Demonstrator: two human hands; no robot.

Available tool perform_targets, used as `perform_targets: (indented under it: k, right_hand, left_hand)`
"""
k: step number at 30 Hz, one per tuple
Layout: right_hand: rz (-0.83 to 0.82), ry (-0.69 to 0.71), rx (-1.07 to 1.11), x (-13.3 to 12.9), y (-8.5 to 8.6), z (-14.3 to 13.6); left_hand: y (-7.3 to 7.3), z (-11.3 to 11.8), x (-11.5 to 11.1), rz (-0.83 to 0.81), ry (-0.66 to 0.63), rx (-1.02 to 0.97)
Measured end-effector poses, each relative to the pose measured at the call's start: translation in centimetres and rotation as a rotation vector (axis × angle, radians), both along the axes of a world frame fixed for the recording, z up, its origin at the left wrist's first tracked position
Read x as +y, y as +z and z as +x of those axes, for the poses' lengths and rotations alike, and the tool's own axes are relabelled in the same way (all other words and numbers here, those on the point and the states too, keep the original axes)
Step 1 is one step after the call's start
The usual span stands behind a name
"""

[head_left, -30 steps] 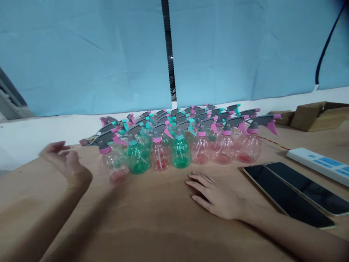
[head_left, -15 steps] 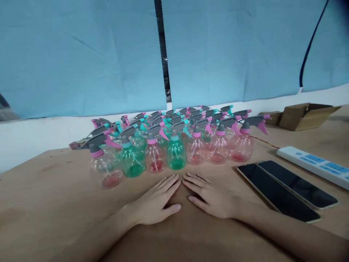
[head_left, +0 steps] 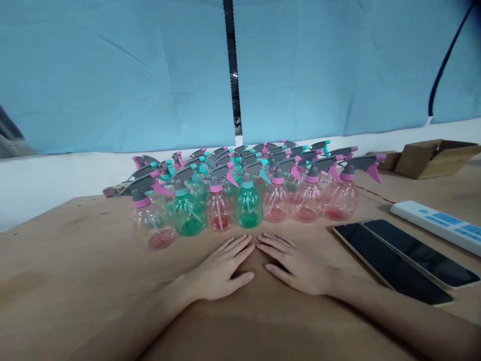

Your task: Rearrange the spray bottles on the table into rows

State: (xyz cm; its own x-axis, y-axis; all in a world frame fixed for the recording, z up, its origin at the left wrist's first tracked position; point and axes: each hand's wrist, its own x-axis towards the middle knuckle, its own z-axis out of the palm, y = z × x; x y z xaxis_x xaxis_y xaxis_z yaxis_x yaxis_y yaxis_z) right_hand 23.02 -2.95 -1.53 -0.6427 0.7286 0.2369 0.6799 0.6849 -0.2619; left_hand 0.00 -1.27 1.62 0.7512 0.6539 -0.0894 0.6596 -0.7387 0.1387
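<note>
My left hand (head_left: 225, 265) lies palm down on the wooden table (head_left: 93, 281), thumb spread from the fingers, holding nothing. Opposite it, my right hand (head_left: 296, 265) also rests flat, its fingertips close to those of the left. Just beyond both hands stand several spray bottles in rows, their bodies clear pink or green with grey trigger heads. Closest to my fingertips are a green spray bottle (head_left: 248, 205) and a pink spray bottle (head_left: 219, 208). At the left end of the front row, another pink spray bottle (head_left: 152, 225) leans slightly. Bottles farther back are partly hidden.
Two dark-screened phones (head_left: 391, 263) lie side by side right of my right hand. Behind them is a white power strip (head_left: 439, 220). An open cardboard box (head_left: 421, 163) sits at the back right. A blue curtain (head_left: 150, 75) hangs behind the table.
The view has shifted a little, so the bottles, phones and curtain appear slightly farther right and higher. Both hands stay flat in the same place on the table.
</note>
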Motion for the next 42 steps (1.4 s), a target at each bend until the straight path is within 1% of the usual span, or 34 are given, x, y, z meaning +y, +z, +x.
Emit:
perform_targets:
  k: [11, 21, 30, 37, 42]
  right_hand:
    - [0.011, 0.009, 0.046, 0.05, -0.43, 0.12]
    - [0.009, 0.005, 0.024, -0.02, -0.28, 0.06]
    - [0.023, 0.009, 0.054, 0.02, -0.49, 0.09]
    - [0.007, 0.0, 0.024, 0.05, -0.38, 0.09]
    - [0.015, 0.004, 0.022, 0.07, -0.39, 0.1]
  left_hand:
    - [0.02, -0.04, -0.03, -0.006, -0.002, -0.054]
    - [0.12, 0.09, -0.11, -0.014, 0.001, -0.01]
    - [0.21, 0.02, -0.1, -0.02, 0.005, -0.048]
    - [0.22, 0.11, -0.15, -0.021, 0.016, -0.008]
    - [0.08, 0.05, -0.11, -0.012, 0.007, -0.035]
